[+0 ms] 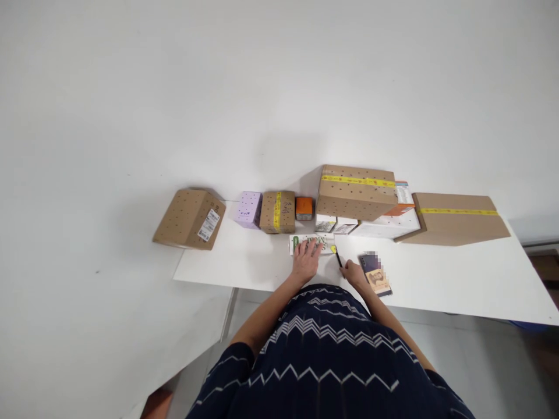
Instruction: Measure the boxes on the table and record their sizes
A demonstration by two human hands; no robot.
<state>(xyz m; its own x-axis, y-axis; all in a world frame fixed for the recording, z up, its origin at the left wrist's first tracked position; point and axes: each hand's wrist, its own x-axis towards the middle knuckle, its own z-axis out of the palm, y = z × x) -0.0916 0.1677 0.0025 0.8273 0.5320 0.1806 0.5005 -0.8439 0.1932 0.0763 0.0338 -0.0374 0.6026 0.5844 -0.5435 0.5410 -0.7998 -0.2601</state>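
Note:
A small white box (328, 239) with dark lettering and a green mark lies on the white table in front of me. Across its near side rests my left hand (307, 261), fingers spread and laid on its top, covering part of the lettering. My right hand (354, 273) is closed around the lower end of a thin black stick-like tool (339, 259). The tool's yellow tip (334, 249) reaches the right end of the white box; whether it touches is too small to tell. Just right of my right hand lies a dark phone (374, 273) with a picture on it.
Along the table's back stand a lilac box (248, 209), a taped carton (278, 213), an orange box (304, 208) and a large carton (356, 189) atop white boxes (384, 226). Other cartons stand at far left (190, 218) and right (458, 221). The table's (471, 279) front edge is near my body.

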